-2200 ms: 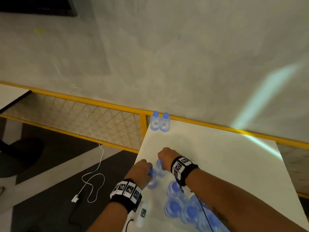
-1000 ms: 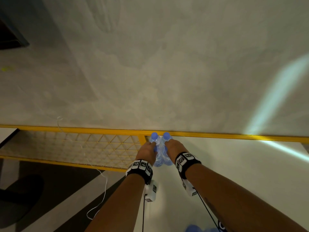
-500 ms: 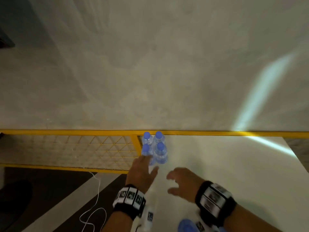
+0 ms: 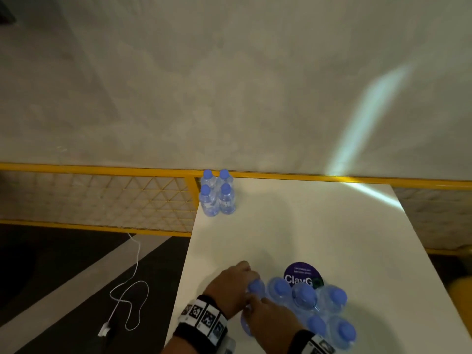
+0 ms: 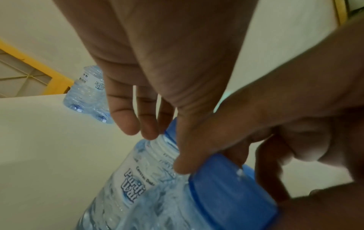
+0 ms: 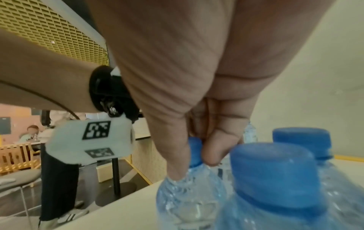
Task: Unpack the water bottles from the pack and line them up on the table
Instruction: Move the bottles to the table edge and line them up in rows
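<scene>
Only the head view shows four bottles (image 4: pixel 217 192) standing together at the table's (image 4: pixel 319 226) far left corner. The wrist views show each grip: left hand (image 5: pixel 177 96) and right hand (image 6: pixel 197 93) pinch blue-capped necks in the clear pack (image 4: pixel 306 302), near edge.

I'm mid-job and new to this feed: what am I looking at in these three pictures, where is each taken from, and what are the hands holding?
There is no machine here, only a person's two bare hands. The wide picture comes from a camera on the head, looking down at a white table. The other two come from cameras strapped to each wrist, looking along the fingers. Four bottles stand together at the far left corner. Near the person sits the pack of blue-capped bottles. The left hand has its grip around the neck of the bottle at the pack's left end. The right hand pinches the cap of the next bottle.
</scene>
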`<action>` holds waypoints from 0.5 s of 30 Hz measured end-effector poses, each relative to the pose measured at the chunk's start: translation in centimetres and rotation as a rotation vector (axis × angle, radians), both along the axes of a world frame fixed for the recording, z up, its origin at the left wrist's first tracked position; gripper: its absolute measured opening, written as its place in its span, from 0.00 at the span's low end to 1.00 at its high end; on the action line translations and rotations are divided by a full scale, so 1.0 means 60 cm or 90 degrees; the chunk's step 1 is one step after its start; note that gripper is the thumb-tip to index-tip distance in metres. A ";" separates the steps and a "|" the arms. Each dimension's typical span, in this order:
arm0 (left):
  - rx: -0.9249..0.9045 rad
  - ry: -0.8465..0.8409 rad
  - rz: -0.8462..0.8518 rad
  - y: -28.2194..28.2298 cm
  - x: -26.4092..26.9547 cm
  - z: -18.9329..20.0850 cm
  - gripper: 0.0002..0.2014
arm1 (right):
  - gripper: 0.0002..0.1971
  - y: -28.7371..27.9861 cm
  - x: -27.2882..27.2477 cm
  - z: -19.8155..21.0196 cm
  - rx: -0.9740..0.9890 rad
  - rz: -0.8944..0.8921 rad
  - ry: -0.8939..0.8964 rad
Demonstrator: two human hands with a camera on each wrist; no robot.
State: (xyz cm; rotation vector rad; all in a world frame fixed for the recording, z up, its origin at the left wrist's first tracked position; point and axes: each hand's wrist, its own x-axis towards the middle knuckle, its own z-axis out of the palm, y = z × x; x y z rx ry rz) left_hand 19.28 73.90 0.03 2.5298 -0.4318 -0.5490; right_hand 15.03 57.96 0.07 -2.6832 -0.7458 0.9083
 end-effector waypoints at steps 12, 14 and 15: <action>-0.005 -0.035 0.027 0.018 0.043 0.016 0.15 | 0.11 -0.011 0.066 0.109 0.036 0.097 -0.016; -0.013 -0.081 0.035 0.030 0.081 0.035 0.21 | 0.11 -0.015 0.096 0.127 0.074 0.063 -0.057; -0.017 -0.103 0.040 0.035 0.103 0.048 0.25 | 0.12 -0.014 0.114 0.139 0.075 0.052 -0.079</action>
